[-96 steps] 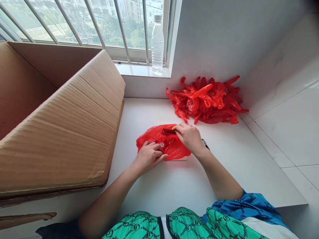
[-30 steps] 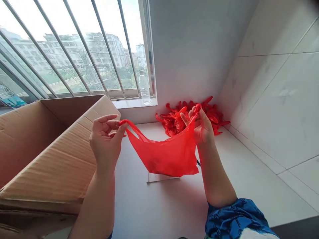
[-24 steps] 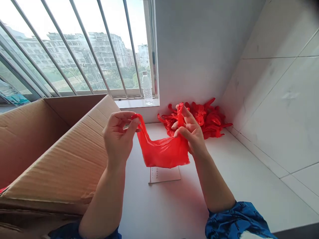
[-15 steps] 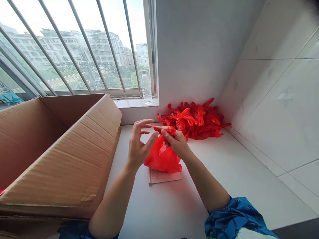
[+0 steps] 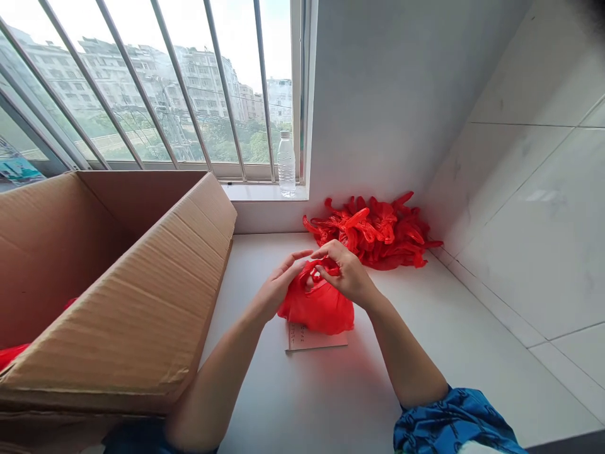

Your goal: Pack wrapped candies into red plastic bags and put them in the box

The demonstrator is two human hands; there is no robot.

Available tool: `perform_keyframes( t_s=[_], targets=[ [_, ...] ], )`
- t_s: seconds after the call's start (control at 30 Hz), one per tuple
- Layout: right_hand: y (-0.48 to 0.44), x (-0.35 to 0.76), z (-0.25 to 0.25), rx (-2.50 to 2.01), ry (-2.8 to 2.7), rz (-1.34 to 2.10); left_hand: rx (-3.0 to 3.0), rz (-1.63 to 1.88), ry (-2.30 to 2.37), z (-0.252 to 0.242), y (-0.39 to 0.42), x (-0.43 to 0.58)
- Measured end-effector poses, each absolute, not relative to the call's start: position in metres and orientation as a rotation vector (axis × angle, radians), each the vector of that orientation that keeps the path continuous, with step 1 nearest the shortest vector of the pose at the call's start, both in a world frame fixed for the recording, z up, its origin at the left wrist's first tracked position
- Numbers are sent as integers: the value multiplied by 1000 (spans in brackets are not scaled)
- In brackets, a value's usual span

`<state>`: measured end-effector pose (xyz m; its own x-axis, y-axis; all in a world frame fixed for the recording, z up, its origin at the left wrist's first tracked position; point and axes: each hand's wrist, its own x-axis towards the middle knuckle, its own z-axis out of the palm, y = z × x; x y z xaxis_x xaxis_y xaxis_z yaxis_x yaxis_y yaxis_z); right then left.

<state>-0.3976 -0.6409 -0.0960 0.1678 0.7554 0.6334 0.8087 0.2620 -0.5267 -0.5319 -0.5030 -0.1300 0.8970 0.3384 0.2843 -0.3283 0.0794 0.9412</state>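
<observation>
A red plastic bag (image 5: 321, 310) hangs between my hands over a pale pink booklet (image 5: 314, 340) on the white surface. My left hand (image 5: 282, 284) is at the bag's upper left, its fingers closed on the edge and partly hidden by red plastic. My right hand (image 5: 347, 271) grips the handle area at the upper right, with fingers curled over and thumb at the opening. Behind them lies a heap of crumpled red bags (image 5: 382, 233) against the wall.
A large open cardboard box (image 5: 142, 302) fills the left side, with red material inside. On the window ledge stands a clear plastic bottle (image 5: 286, 165). A barred window is behind, and a tiled wall (image 5: 534, 239) rises at the right.
My left hand was apart from the bag with spread fingers; it has come onto the bag's upper left. The bag's handles are spread wider, and the whole view has shifted slightly.
</observation>
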Motion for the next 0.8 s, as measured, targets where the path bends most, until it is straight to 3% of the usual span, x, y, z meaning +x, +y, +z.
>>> perform_keyframes(
  t_s=[0.17, 0.33, 0.63, 0.8],
  targets=[
    [-639, -404, -102, -1656, -1595, -557, 1477, 512, 73, -130, -506, -534],
    [-659, -406, -94, -1707, -1633, -746, 1400, 703, 96, -130, -506, -537],
    [-718, -402, -100, -1969, -1711, -13, 1168, 1175, 370, -165, -456, -510],
    [-738, -380, -122, -1969, -1509, 526, 1175, 1193, 432, -192, -445, -511]
  ],
)
